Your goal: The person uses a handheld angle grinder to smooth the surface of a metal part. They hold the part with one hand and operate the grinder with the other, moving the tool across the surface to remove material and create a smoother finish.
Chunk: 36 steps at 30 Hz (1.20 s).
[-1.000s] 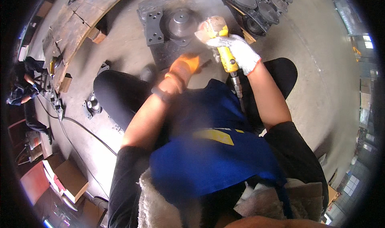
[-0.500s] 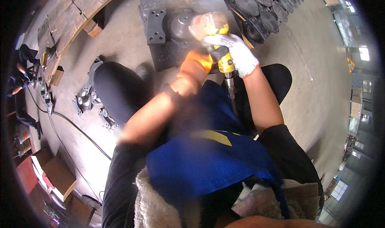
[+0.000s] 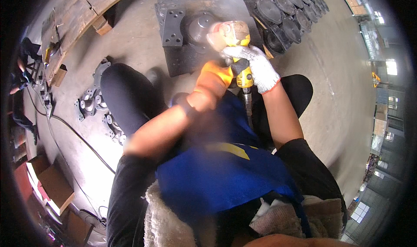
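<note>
Grey floor [image 3: 328, 116] surrounded us; our right hand [image 3: 258, 68] wrapped its fingers around the yellow power tool [image 3: 244, 79], beside our left hand [image 3: 213, 76] (whose finger grip we couldn't tell).

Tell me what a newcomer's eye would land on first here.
Probably the yellow power tool just above the centre, held by the right grip in a white glove, with the left grip in orange close beside it. Next might come the bright blue apron, filling the lower middle. Then the dark round discs, clustered at the top, right of centre.
</note>
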Available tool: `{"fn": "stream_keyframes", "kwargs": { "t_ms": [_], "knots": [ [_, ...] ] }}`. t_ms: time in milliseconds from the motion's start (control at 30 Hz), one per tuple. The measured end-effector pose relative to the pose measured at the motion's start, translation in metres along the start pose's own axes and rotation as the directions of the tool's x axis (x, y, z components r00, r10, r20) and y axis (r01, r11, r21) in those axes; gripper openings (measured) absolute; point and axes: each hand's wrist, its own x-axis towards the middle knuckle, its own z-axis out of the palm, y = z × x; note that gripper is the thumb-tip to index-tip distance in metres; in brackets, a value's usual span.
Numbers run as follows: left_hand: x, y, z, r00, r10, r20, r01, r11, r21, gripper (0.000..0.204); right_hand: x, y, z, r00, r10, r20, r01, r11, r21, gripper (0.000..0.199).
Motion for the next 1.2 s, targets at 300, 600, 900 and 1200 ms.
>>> {"fn": "stream_keyframes", "kwargs": {
  "t_ms": [300,600,900,1200],
  "knots": [
    [0.001,-0.008,-0.007,0.956,-0.097,0.276,0.13,0.986,-0.104,0.022,0.009,0.007,0.002,0.997,0.07,0.011,-0.069,0.993,-0.091,0.027],
    [0.0,0.002,-0.017,0.891,-0.163,0.423,0.151,0.987,0.061,0.013,0.012,0.011,0.006,0.981,0.188,-0.043,-0.19,0.981,-0.035,0.025],
    [-0.011,0.007,-0.006,0.824,-0.465,0.324,0.566,0.691,-0.45,0.023,-0.01,-0.012,0.024,0.986,0.154,-0.064,-0.157,0.987,-0.04,0.027],
    [-0.027,0.007,-0.005,0.966,-0.031,0.255,0.025,0.999,0.028,0.016,-0.006,0.02,0.009,0.985,0.174,0.022,-0.167,0.969,-0.184,0.029]
  ]
}}
